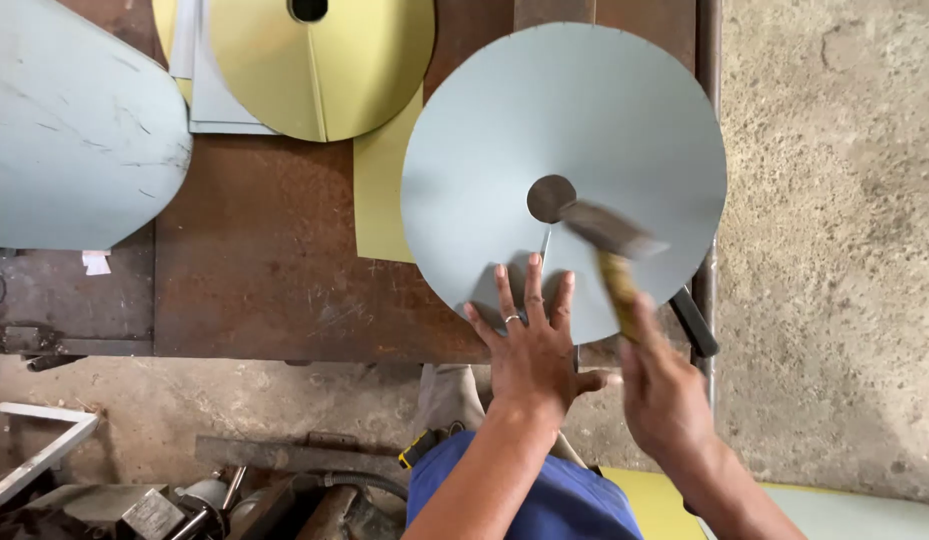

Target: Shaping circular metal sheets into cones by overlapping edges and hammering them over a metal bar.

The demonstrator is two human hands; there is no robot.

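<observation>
Grey sheet-metal cone (584, 130) lies on the rusty workbench (274, 250), left hand (532, 350) pressing flat-open beside its seam while right hand (659, 385) grips a hammer (609, 235) above the seam.

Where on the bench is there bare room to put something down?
The rusty benchtop is bare between the grey curved sheet, the yellow cone and the grey disc. It is crowded at the disc, where the left hand presses and the right hand swings a hammer.
</observation>
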